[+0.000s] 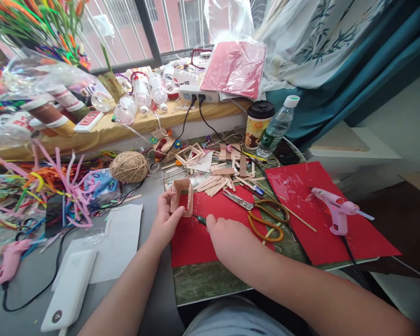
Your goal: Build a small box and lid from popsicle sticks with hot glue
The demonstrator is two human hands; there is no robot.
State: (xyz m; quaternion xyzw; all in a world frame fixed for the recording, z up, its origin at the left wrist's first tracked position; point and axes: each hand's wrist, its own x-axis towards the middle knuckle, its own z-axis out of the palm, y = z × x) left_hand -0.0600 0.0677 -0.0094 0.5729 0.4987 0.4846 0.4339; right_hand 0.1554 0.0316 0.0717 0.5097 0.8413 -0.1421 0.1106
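My left hand [164, 224] grips a small open box of wooden craft sticks [182, 197] by its near left side, standing it on a red felt sheet [196, 240]. My right hand [231, 240] rests on the same sheet and holds a thin dark-tipped tool [199, 219] whose tip points at the box's lower right corner. Orange-handled scissors [262, 217] lie just right of my right hand. Loose craft sticks [217, 182] are scattered behind the box.
A pink glue gun [336, 210] lies on a second red sheet [336, 242] at the right. A twine ball [129, 166], pipe cleaners [38, 186], a white power bank [70, 291], another pink glue gun [9, 261], a coffee cup [257, 123] and a water bottle [278, 126] crowd the table.
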